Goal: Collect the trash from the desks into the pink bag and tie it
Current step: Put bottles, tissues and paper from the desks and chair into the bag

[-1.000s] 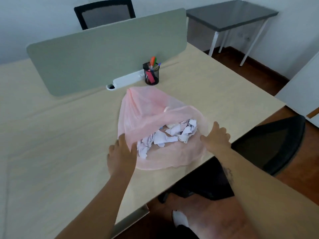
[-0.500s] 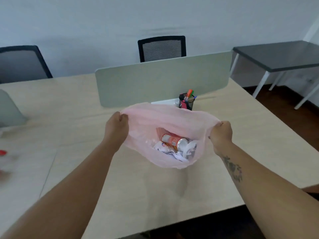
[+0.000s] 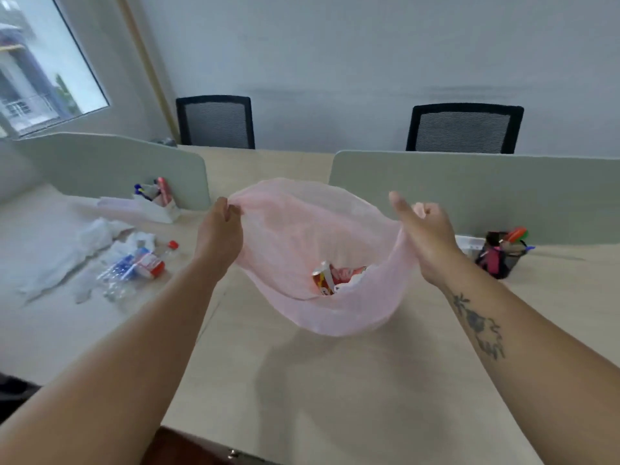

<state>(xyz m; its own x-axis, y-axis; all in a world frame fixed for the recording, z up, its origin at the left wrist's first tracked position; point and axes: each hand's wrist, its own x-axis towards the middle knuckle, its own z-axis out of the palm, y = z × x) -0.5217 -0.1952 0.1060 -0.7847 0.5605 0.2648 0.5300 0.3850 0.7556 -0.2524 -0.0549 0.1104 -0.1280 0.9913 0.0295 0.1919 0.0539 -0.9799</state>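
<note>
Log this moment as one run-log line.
left hand: pinches pink bag rim | right hand: holds opposite rim | bag: open, red can inside | desk: bottle, crumpled paper uncollected

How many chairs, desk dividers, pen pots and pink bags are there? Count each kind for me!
chairs: 2
desk dividers: 2
pen pots: 2
pink bag: 1
Total: 7

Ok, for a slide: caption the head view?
The left hand and right hand hold the pink bag open over the desk; bottle lies uncollected.
</note>
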